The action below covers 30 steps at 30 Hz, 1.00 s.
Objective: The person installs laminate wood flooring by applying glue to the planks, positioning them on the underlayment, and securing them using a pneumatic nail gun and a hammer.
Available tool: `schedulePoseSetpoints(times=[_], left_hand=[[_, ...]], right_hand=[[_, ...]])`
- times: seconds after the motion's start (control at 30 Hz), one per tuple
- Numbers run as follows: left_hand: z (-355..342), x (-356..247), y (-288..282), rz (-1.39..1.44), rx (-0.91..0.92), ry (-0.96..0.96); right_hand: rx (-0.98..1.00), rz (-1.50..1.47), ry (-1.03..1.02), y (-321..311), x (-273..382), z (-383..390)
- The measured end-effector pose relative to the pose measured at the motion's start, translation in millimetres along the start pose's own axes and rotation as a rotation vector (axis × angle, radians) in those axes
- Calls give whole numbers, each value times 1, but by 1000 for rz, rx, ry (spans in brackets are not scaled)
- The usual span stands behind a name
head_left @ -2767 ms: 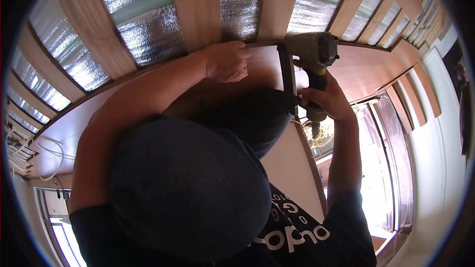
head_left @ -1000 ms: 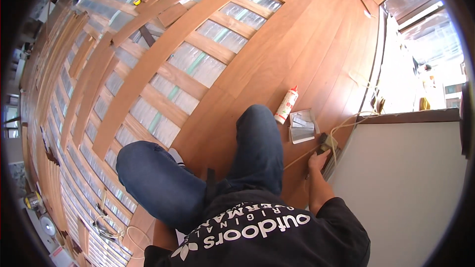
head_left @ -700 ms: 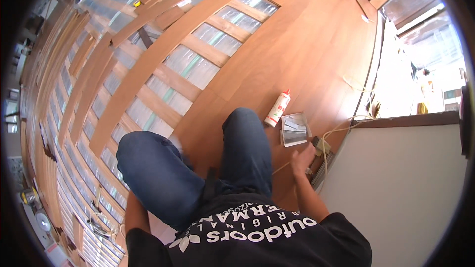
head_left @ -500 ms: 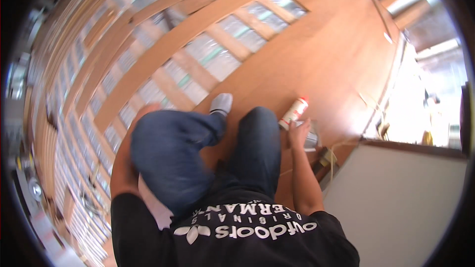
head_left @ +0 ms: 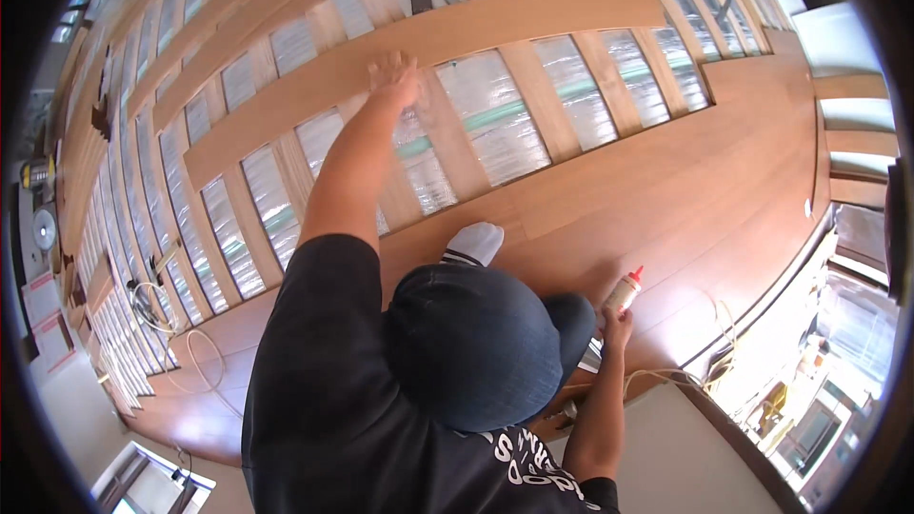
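My left arm stretches forward over the open floor frame. My left hand [head_left: 393, 81] lies on the near edge of a long brown floorboard [head_left: 314, 84], fingers extended and slightly spread. This board rests loose across several wooden joists [head_left: 457, 143]. Down by my right knee, my right hand [head_left: 617, 324] is closed around a white glue bottle [head_left: 624, 293] with a red nozzle, its tip pointing up and away from me. Beneath the bottle is laid brown flooring [head_left: 571, 190], whose stepped edge borders the bare joists.
Silvery insulation sheeting [head_left: 490, 100] shows between the joists. More loose boards [head_left: 228, 24] lie at the far left. A pale cord [head_left: 195, 347] curls on the floor at left, and another cord [head_left: 657, 373] runs by my right arm. A pale panel [head_left: 657, 447] stands at lower right.
My left hand has gone from beside my left knee out to the long floorboard. The glue bottle is still at my right hand, now plainly gripped. The view has swung to the left.
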<state>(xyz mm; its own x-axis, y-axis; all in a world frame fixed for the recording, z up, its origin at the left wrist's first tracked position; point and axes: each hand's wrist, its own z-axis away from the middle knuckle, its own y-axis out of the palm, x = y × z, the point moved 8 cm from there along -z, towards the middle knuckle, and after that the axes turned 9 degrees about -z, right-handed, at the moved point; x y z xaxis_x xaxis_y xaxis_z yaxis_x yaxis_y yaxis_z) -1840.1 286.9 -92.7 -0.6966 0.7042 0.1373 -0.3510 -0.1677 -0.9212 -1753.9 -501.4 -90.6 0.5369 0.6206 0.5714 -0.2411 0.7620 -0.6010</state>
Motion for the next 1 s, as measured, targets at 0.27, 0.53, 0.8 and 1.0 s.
schedulePoseSetpoints(times=[0.27,0.53,0.8,1.0], left_hand=[[-51,26,-50,-137,-122,115],[-50,-9,-81,66,-194,378],[62,-95,-60,240,-173,439],[89,-142,32,129,-257,393]], right_hand=[[94,-813,-49,-29,80,39],[390,-1065,-71,35,243,24],[471,-889,-40,45,369,53],[533,-785,-17,32,394,70]])
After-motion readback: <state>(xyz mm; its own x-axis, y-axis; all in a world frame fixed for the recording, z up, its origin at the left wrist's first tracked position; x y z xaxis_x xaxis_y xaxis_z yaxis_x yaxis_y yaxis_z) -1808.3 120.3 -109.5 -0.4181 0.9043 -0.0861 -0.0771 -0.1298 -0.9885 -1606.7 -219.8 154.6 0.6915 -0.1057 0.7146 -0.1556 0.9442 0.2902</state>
